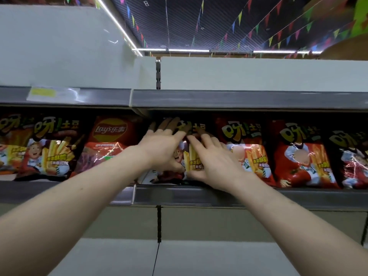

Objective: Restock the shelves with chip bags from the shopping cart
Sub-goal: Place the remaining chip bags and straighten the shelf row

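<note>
Entry: chip bag (192, 159), middle shelf (199, 195).
My left hand (161, 148) and right hand (212, 161) press flat on it, fingers straight, to seat it between neighbouring bags (249, 156).

Lighting is even and moderately bright, fed by light strips (189, 50) at 12 o'clock and a further run toward 11 o'clock. The upper shelf (239, 100) throws a hard shadow band that darkens the tops of the bags (298, 154) and the fingertips (171, 123) at centre. Glare streaks the foil at 9 and 3 o'clock and the label (51, 94) at 10 o'clock; wide-angle distortion bows the shelf edges, blur is heaviest among the pennants (278, 34) at 1 to 2 o'clock, and print is soft throughout.
</note>
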### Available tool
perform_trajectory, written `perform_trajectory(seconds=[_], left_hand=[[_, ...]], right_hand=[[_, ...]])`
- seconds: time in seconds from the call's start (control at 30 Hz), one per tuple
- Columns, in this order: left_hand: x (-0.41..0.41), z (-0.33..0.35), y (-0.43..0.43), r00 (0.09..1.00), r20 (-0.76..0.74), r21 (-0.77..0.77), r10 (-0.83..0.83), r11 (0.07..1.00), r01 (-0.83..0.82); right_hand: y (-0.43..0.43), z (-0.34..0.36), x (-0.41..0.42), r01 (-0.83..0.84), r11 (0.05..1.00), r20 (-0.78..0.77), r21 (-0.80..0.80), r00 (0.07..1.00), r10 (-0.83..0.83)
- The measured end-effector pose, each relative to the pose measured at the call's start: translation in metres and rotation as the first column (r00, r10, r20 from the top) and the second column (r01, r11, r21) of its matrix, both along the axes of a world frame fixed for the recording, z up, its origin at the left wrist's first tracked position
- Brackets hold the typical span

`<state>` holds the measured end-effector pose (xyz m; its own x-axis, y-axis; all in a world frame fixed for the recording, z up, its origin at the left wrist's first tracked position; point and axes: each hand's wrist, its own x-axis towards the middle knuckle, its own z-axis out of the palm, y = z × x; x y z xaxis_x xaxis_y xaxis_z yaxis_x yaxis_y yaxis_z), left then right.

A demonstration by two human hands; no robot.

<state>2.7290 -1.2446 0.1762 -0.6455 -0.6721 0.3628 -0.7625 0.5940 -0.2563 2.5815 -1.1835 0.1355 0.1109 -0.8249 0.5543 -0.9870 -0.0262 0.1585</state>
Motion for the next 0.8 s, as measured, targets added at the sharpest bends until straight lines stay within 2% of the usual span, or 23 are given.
perform_trajectory(seconds=[0.1,0.27,0.37,0.5,0.67,0.8], left_hand=[[-0.020,0.007,0.018,0.999,-0.027,-0.077,-0.018,0.997,0.016],[-0.083,0.001,0.043,0.981,-0.072,-0.182,-0.182,0.969,0.166],[-0.113,-0.013,0.047,0.987,-0.030,-0.108,-0.155,0.983,0.151],[-0.126,-0.015,0.047,0.998,-0.036,-0.059,-0.043,0.997,0.041],[-0.134,-0.009,0.051,1.000,0.008,0.107,0.000,0.994,-0.001],[-0.137,-0.015,0.047,1.000,0.009,0.109,0.029,0.994,-0.030]], right_hand=[[0.022,0.008,-0.027,-0.008,0.999,-0.033,-0.041,0.999,0.007],[0.047,0.000,-0.088,0.093,0.989,-0.063,-0.115,0.993,-0.100],[0.048,-0.007,-0.101,0.147,0.988,-0.038,-0.048,0.988,-0.149],[0.042,-0.006,-0.107,0.067,0.998,-0.006,0.012,0.998,-0.067],[0.052,-0.002,-0.125,0.018,0.998,-0.027,0.064,1.000,-0.017],[0.048,-0.005,-0.124,0.024,0.998,-0.026,0.065,0.999,-0.023]])
